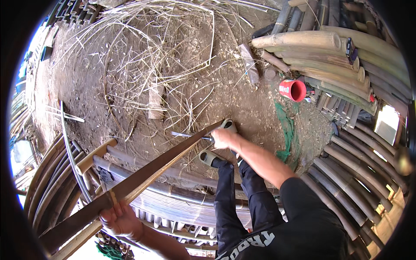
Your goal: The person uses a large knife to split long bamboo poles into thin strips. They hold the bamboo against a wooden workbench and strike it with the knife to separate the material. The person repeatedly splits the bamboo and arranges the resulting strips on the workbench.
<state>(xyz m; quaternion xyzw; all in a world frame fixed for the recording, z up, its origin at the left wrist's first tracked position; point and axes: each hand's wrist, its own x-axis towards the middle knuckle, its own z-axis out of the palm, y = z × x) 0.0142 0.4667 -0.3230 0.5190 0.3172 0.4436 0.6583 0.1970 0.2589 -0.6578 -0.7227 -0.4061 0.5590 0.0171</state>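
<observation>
Left hand (119, 219) closed around long split brown bamboo strip (143, 180), low in view, near pale stacked poles; strip rising from there diagonally to right hand. Right hand (224, 138) closed on a handle at strip's upper end; thin dark blade (190, 135) projecting leftward from fist, lying against or just beside strip — contact point blurred, cannot tell which. A narrower tan sliver seemingly parting from strip's underside along mid-length. Two grey-toed shoes (208, 157) planted on dirt just beside strip end, below right hand. Risks, judged: blade edge close to foot and leg, so a slip off the hard outer skin likely sends it toward shoe; strip springy, so loss of left-hand grip likely whips it sideways; split running off-line likely if blade tilts, giving uneven sliver; raw bamboo edges likely to cut bare palm sliding along strip. Counts: one strip in hand, one blade, two hands, two shoes. One red plastic cup (295, 90) lying on its side, mouth toward viewer, well apart to upper right. One green net scrap (286, 130) on ground. Thick pale bamboo poles (303, 41) at upper right: about six clearly separable, more behind, not countable. Thin dry bamboo slivers (143, 52) scattered over dirt: too many and tangled to count.
</observation>
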